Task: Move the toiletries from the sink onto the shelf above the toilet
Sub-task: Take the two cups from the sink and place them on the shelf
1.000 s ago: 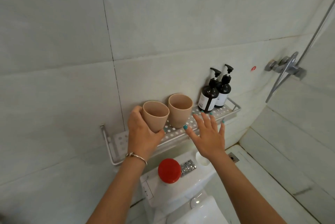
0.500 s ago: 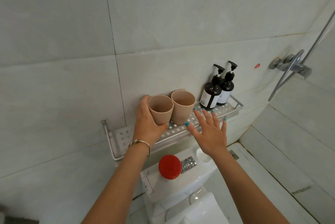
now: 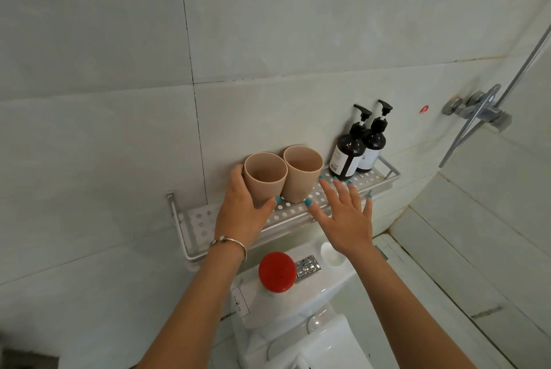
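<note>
Here the left hand (image 3: pixel 241 207) is wrapped around a beige cup (image 3: pixel 264 177), setting it down on the perforated metal shelf (image 3: pixel 298 213) above the toilet (image 3: pixel 298 309). It touches a second beige cup (image 3: pixel 301 173) near the shelf's middle. The right hand (image 3: pixel 346 216) hovers spread and empty over the front edge. Two dark pump bottles (image 3: pixel 356 150) stand together at the right end; the left end is bare. Both cups look empty inside. I'd say placing is nearly finished: what is called for next is loosening the fingers without nudging the neighbouring cup. A red-capped container (image 3: pixel 276 271) sits on the tank below.
</note>
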Demonstrator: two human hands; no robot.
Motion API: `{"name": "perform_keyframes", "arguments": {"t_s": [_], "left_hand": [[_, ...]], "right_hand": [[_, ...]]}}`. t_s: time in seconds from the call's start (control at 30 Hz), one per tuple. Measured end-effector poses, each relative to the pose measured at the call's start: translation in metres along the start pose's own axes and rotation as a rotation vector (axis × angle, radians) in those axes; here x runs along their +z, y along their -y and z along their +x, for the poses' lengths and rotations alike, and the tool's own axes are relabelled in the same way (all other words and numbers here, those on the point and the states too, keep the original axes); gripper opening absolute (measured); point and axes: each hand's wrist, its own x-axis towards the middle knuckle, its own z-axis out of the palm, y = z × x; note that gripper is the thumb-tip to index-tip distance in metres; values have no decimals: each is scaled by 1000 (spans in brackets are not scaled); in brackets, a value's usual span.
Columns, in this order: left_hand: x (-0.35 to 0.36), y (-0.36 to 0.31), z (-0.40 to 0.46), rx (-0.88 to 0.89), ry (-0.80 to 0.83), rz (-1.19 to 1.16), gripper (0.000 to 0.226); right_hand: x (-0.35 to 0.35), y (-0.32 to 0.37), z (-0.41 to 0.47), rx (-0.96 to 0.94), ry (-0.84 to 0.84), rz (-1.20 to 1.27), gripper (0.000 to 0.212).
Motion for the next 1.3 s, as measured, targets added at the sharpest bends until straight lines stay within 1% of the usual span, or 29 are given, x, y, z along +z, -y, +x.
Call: {"name": "perform_keyframes", "arguments": {"t_s": [0.1, 0.17, 0.27, 0.37, 0.5, 0.57, 0.63, 0.7, 0.8, 0.87, 0.97, 1.03, 1.1, 1.17, 1.23, 1.3], "left_hand": [[-4, 1, -3, -48, -3, 174, 85], [-7, 2, -9, -86, 21, 293, 90], [-16, 4, -22, -90, 68, 492, 90], [-26, 12, -36, -24, 93, 693, 87], [-35, 27, -49, 106, -1, 808, 78], [-35, 32, -53, 170, -46, 813, 74], [-35, 34, -53, 175, -52, 812, 75], [-35, 32, -53, 155, -55, 804, 76], [-34, 28, -52, 134, -41, 797, 75], [-36, 24, -47, 141, -37, 782, 75], [-46, 5, -34, 201, -57, 770, 74], [-56, -22, -20, 262, -80, 743, 74], [-68, -59, -1, 338, -86, 656, 76], [-80, -101, 20, 418, -53, 501, 83], [-94, -142, 41, 492, 27, 307, 94], [-105, -174, 58, 519, 156, 171, 105]], "right_hand": [[-1, 1, 0, 2, 4, 5, 75], [-1, 1, 0, 0, -3, 7, 75], [0, 2, 0, 4, -5, 42, 77], [-5, 7, 3, 34, -12, 101, 82], [-7, 21, 13, 17, -75, 264, 96], [-5, 25, 22, -3, -109, 311, 101], [-5, 29, 30, 17, -122, 368, 102], [-8, 34, 36, 48, -127, 419, 96], [-13, 40, 38, 67, -144, 430, 85], [-15, 40, 37, 74, -162, 443, 81], [-23, 36, 32, 51, -278, 521, 79], [-41, 38, 32, 17, -359, 642, 78], [-73, 47, 31, -56, -404, 823, 80], [-110, 59, 29, -186, -419, 938, 81], [-146, 70, 25, -330, -407, 955, 85], [-173, 75, 21, -450, -362, 944, 87]]}}
